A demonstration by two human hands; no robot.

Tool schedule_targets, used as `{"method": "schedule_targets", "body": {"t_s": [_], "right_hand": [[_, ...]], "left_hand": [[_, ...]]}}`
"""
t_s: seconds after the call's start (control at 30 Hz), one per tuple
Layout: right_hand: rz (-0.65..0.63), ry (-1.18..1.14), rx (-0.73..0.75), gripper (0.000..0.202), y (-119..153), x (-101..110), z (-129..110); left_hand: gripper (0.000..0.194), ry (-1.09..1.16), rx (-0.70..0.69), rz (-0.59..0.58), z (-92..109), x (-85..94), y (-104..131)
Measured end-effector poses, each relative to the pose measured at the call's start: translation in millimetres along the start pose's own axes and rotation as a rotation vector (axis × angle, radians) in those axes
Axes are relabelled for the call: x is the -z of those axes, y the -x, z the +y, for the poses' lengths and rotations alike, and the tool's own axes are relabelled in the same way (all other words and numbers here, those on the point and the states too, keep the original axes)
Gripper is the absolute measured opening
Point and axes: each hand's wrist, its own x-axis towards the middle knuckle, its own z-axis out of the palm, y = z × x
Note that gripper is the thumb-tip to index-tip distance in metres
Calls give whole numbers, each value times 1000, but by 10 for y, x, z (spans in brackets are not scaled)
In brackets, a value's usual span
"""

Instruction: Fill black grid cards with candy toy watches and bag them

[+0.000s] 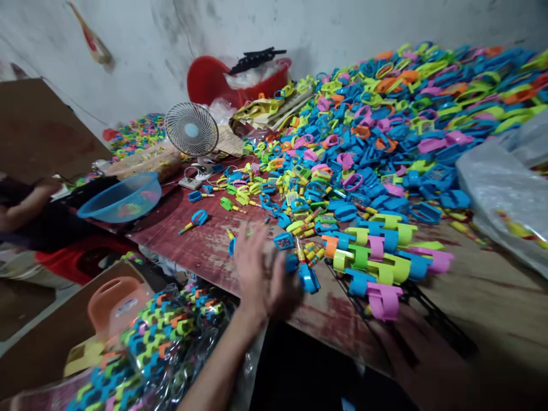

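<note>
My left hand (252,265) reaches over the table's near edge, slightly blurred, with its fingers stretched out and nothing visible in them. Just right of its thumb is a dark smear that may be part of my right hand; its fingers cannot be made out. Close by lie blue watch-shaped plastic toys (309,278) and small yellow-and-red sticks (314,252). A blue toy (232,246) is partly hidden behind my left fingers. To the right, several rows of coloured toy bands (377,260) sit on a black rack (413,337).
A large heap of coloured plastic toys (377,131) covers the back of the red-brown table (171,228). A fan (192,130), a blue basin (124,200) and red tubs (209,80) stand left. Below, a box holds bagged toys (158,337). Another person's arm (29,202) shows far left.
</note>
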Motion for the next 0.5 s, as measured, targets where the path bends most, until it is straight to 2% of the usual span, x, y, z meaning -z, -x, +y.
{"method": "schedule_targets", "body": {"t_s": [0.03, 0.1, 0.13, 0.2, 0.27, 0.4, 0.5], "right_hand": [[-3, 28, -2, 18, -11, 33, -13], [-6, 93, -9, 23, -42, 120, -61], [-7, 137, -8, 25, -57, 173, -97], [3, 216, 26, 25, -77, 293, -198], [-1, 248, 90, 24, -86, 418, -341], [-102, 202, 182, 28, -132, 583, -708], [-115, 98, 223, 28, -211, 590, -981]], "left_hand": [[56, -128, 59, -5, -237, 1, -22], [59, -330, 175, -152, -662, -26, -74], [53, -351, 177, -253, -824, -47, -99], [39, -313, 152, -368, -1021, -82, -134], [32, -244, 123, -398, -1072, -80, -137], [42, -160, 143, -399, -1025, 26, -64], [44, -230, 93, -529, -1018, 95, 8]]}}
